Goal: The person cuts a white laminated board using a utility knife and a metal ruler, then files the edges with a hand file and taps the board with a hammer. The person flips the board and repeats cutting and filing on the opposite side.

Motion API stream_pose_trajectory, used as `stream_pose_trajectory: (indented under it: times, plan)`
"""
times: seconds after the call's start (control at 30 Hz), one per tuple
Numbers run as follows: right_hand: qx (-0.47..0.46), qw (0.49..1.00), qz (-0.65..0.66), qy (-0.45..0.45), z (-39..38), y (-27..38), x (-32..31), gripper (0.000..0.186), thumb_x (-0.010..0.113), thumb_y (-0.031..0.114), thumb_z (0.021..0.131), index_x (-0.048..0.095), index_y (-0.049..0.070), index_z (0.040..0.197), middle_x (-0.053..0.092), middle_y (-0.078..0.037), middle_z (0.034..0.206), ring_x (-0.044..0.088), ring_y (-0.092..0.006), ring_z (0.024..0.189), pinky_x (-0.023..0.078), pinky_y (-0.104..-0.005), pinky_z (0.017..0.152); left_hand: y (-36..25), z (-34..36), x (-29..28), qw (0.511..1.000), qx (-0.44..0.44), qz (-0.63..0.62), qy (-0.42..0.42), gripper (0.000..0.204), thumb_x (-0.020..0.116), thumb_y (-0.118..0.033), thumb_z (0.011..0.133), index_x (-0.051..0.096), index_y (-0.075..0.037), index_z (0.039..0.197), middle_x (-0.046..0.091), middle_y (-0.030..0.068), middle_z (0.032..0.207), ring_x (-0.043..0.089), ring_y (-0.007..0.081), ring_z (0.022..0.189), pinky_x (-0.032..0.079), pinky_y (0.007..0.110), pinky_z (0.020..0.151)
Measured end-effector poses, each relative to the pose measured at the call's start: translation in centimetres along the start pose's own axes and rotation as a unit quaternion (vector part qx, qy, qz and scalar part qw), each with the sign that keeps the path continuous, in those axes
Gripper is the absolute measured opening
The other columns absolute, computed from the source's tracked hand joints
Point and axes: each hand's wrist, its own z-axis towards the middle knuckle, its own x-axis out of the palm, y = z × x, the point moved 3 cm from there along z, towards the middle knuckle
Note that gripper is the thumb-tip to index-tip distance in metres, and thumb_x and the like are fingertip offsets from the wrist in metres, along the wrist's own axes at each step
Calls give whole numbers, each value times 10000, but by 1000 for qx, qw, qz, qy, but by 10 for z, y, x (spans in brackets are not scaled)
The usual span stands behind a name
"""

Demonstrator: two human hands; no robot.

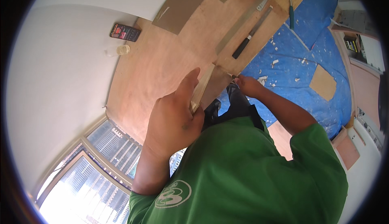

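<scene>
My left hand is closed around the edge of a wooden piece, with the thumb and fingers on either side of its pale, narrow edge. The piece stands tilted in front of my body, and a browner face shows to its right. Close to its far right side, my right hand is pinched on a small, thin object whose tip points left toward the wood. Its kind is too small to make out. Both hands are over the near end of a large plywood surface.
On the plywood lie a long-bladed tool with a black handle, a claw hammer, flat strips and a brown panel. A phone and a clear cup sit by the wall. Scraps litter a blue floor sheet.
</scene>
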Motion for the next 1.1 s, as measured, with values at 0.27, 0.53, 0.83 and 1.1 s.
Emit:
stream_pose_trajectory:
  times: [0.27,0.53,0.83,1.1]
  plan:
    - [-17,998,63,-21,-2,27,4,436,435,407,1090,614,10,1087,689,-298,941,665,-505,947,507,-571,839,-2,-2,-2,998,-49,-9,30,690,652,-2,792,483,-15,1461,690,246,885,713,399,748,549,440,718]
    - [-11,1000,-3,12,11,20,9,427,428,390,1093,622,17,1164,700,-294,1021,667,-490,998,501,-581,876,2,1,-1,1000,13,1,-7,680,652,-9,805,479,-7,1463,700,269,931,716,434,877,554,454,793]
    - [24,999,8,26,-11,11,-15,480,454,428,1074,615,6,1238,701,-298,1093,662,-488,1061,502,-565,902,-3,-2,-2,998,-56,-16,25,667,629,-20,793,493,11,1446,685,248,759,710,437,777,556,490,731]
    - [-65,987,109,-97,54,40,-3,189,654,179,935,574,24,1011,631,-138,862,644,-277,827,497,-416,722,-1,-3,-1,999,-44,12,16,707,670,-4,806,486,-46,1487,732,263,1192,688,301,654,531,353,685]
